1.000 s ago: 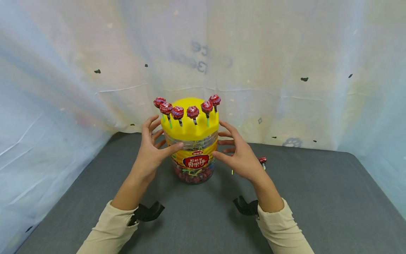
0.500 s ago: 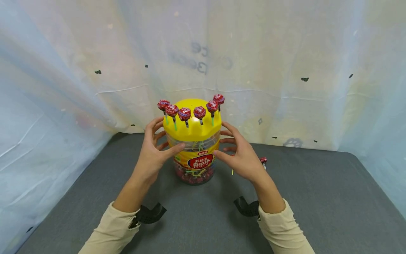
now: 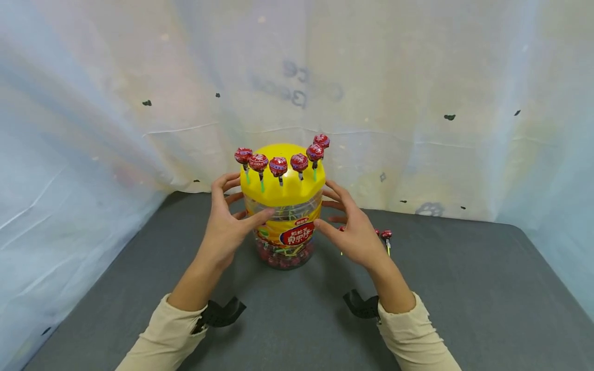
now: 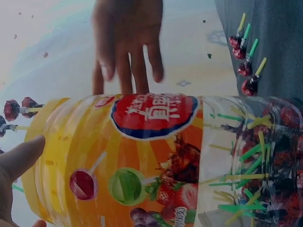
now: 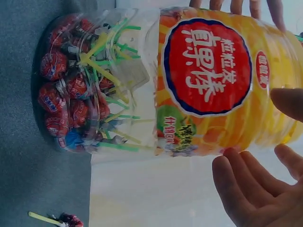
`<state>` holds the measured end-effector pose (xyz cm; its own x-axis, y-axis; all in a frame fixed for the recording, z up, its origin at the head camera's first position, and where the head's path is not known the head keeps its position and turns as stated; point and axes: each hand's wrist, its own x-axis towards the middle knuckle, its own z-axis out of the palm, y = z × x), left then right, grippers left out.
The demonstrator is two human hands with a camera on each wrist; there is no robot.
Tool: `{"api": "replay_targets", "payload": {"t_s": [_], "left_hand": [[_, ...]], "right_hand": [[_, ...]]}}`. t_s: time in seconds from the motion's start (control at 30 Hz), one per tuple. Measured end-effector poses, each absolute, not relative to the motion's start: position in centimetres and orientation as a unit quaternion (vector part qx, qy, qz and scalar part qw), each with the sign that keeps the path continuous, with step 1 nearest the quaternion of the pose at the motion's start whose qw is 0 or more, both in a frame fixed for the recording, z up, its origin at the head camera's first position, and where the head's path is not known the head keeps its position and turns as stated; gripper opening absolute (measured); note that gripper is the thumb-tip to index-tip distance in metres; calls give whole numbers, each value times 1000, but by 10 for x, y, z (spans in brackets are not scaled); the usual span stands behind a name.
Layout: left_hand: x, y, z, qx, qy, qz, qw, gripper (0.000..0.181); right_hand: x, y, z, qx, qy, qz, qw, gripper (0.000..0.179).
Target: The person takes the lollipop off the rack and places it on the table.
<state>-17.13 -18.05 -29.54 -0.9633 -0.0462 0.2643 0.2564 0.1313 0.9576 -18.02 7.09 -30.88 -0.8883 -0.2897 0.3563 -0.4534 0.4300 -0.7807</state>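
A clear plastic candy jar (image 3: 297,232) with a yellow and red label stands on the grey table, full of wrapped lollipops (image 5: 52,66). Its yellow lid (image 3: 278,193) carries a curved row of upright red lollipops (image 3: 278,166), their sticks set into it. My left hand (image 3: 225,221) holds the jar's left side, thumb on the front and fingers reaching behind. From the other side, my right hand (image 3: 350,226) holds it too, thumb at the label's edge and fingers spread along the side. In the left wrist view, the left thumb (image 4: 23,158) lies by the lid.
Several loose lollipops (image 4: 244,68) lie on the table (image 3: 464,288) to the right of the jar, partly behind my right hand in the head view. A pale cloth curtain (image 3: 394,103) hangs behind and at both sides of the table.
The jar has turned, its label and the lollipops on the lid swinging to the right across the front. My left hand has shifted slightly right; the right hand has hardly moved.
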Motion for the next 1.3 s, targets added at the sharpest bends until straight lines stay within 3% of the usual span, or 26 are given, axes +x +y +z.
{"api": "replay_targets", "payload": {"t_s": [0.27, 0.5, 1.3], "left_hand": [[-173, -181, -296, -83, -742, -656, 111, 90], [-173, -182, -296, -81, -751, -648, 103, 93], [-174, -185, -296, -89, -764, -630, 102, 91]], "right_hand": [[-185, 78, -279, 210, -823, 478, 223, 52], [-201, 71, -253, 258, -818, 414, 305, 53], [-221, 60, -252, 282, -800, 374, 375, 47]]}}
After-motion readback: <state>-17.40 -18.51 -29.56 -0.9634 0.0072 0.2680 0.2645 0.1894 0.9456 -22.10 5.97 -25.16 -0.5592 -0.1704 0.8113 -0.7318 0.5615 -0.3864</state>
